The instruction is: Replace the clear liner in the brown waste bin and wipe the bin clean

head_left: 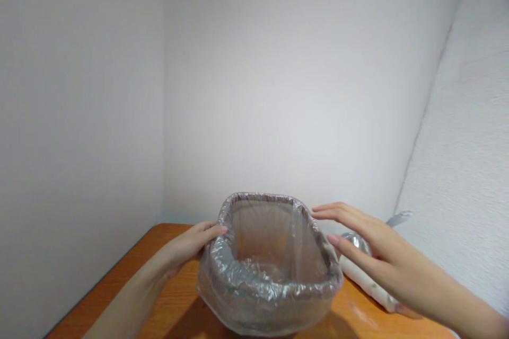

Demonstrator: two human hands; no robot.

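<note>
A small bin [270, 280] lined with a clear grey plastic bag stands on a wooden table [115, 286]; the bag's edge is folded over the rim. My left hand [191, 246] rests against the bin's left rim, fingers laid on the plastic. My right hand [369, 246] hovers at the bin's right rim with fingers stretched out flat and nothing in them; its fingertips almost touch the bag.
A white roll [368, 283] of bags lies on the table to the right of the bin, partly under my right hand, with a strip of grey plastic [397, 218] trailing from it. White walls enclose the table on the left, back and right.
</note>
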